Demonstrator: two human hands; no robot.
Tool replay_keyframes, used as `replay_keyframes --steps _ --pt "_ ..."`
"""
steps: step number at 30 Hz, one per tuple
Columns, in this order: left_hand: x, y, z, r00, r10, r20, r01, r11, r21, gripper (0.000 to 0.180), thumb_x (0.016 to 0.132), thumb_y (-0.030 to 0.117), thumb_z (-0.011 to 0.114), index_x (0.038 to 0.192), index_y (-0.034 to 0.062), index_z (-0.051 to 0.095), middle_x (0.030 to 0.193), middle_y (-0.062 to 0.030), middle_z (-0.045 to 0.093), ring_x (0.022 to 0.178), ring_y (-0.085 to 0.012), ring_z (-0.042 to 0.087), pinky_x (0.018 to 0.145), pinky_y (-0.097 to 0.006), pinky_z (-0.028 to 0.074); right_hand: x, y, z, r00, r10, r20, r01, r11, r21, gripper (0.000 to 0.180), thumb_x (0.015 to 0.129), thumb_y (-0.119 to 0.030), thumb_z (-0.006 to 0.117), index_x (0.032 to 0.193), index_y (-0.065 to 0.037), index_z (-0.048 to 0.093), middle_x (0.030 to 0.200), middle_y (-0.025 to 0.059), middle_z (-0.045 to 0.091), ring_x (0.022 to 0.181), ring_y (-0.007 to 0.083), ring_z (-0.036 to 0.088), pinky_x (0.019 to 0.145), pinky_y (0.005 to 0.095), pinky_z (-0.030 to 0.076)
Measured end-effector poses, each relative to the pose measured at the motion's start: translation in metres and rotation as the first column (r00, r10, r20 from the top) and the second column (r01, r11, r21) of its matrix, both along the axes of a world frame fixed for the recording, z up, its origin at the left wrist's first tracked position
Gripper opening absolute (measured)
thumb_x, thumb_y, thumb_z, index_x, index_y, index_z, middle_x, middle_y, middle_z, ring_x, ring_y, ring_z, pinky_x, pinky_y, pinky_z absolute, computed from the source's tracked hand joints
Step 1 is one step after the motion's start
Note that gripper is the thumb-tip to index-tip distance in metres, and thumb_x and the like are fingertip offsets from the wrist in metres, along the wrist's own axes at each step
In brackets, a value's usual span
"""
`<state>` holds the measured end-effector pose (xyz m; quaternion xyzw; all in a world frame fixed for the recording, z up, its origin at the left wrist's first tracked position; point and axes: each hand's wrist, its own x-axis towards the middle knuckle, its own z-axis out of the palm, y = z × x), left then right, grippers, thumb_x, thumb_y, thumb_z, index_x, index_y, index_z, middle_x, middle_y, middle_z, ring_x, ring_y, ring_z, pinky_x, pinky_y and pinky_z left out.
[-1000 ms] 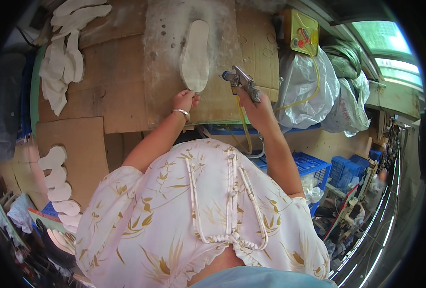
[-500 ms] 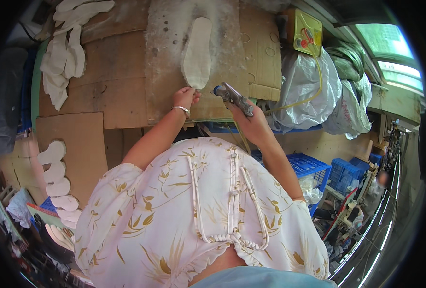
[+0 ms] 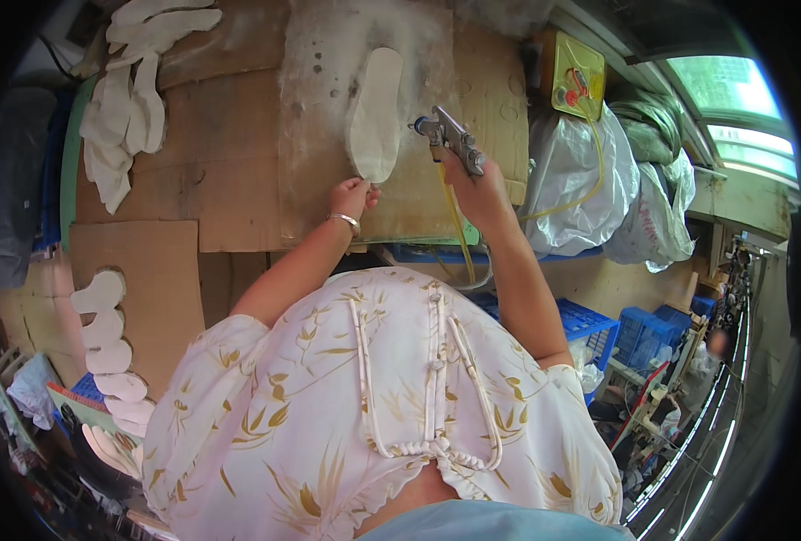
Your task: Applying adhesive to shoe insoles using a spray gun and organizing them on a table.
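A white insole [image 3: 376,117] lies lengthwise over the whitened middle sheet of cardboard. My left hand [image 3: 354,195] pinches its near end between closed fingers. To the right of the insole, my right hand [image 3: 478,187] is wrapped round the handle of a metal spray gun [image 3: 455,141], whose blue-ringed nozzle points left toward the insole. Yellow hose hangs from the gun down past my right wrist. Whether any spray is coming out I cannot make out.
Loose white insoles [image 3: 134,104] are heaped at the far left of the cardboard-covered table [image 3: 229,153]. A row of insoles [image 3: 109,329] overlaps on a lower cardboard sheet. At right stand a yellow container [image 3: 578,77] with a hose, plastic bags [image 3: 581,176] and blue crates [image 3: 644,335].
My right hand has lifted the spray gun away from my body, up beside the insole. My left hand keeps its pinch at the insole's near end. The whole view has shifted slightly.
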<state>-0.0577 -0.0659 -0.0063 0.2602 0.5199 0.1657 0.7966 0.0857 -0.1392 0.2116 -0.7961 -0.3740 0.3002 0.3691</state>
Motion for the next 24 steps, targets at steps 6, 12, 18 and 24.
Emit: replay_keyframes --steps 6,12,18,24 --pt "0.001 -0.002 -0.001 1.0 0.005 -0.011 -0.005 1.0 -0.004 0.01 0.085 0.012 0.055 0.087 0.0025 0.055 0.082 -0.0076 0.061 0.071 -0.0152 0.064 0.056 -0.024 0.051 0.017 0.029 0.008 0.998 -0.056 -0.041 0.058 0.996 0.066 0.026 0.085 -0.025 0.058 0.078 0.0 0.053 0.06 0.0008 0.047 0.055 0.0097 0.042 0.051 0.0265 0.037" --pt "0.006 -0.001 -0.001 1.0 0.019 -0.009 -0.019 1.0 -0.001 0.011 0.083 0.014 0.057 0.085 0.003 0.055 0.078 -0.0059 0.061 0.068 -0.0147 0.063 0.053 -0.023 0.051 0.03 0.041 0.012 0.989 -0.131 -0.072 0.136 0.987 0.08 0.026 0.084 -0.026 0.058 0.079 -0.001 0.055 0.06 -0.0004 0.049 0.055 0.0087 0.043 0.051 0.0257 0.036" --pt "0.005 0.002 0.015 0.997 0.067 -0.031 -0.065 0.997 0.034 0.012 0.082 0.016 0.058 0.082 0.0031 0.058 0.076 -0.0047 0.06 0.065 -0.0142 0.063 0.051 -0.022 0.05 0.012 0.014 0.019 0.998 -0.006 -0.063 0.0 0.996 -0.089 0.026 0.085 -0.027 0.055 0.082 -0.001 0.058 0.059 -0.0008 0.048 0.054 0.0078 0.043 0.049 0.0252 0.036" --pt "0.019 0.017 0.048 0.989 0.044 0.14 -0.089 0.939 0.331 0.012 0.079 0.014 0.061 0.085 0.0038 0.063 0.078 -0.0026 0.062 0.066 -0.0084 0.057 0.062 -0.023 0.048 0.005 -0.047 0.016 0.951 -0.153 -0.269 0.186 0.977 0.102 0.028 0.091 -0.027 0.047 0.105 -0.003 0.052 0.082 0.0048 0.06 0.039 0.0026 0.036 0.034 0.0182 0.027"
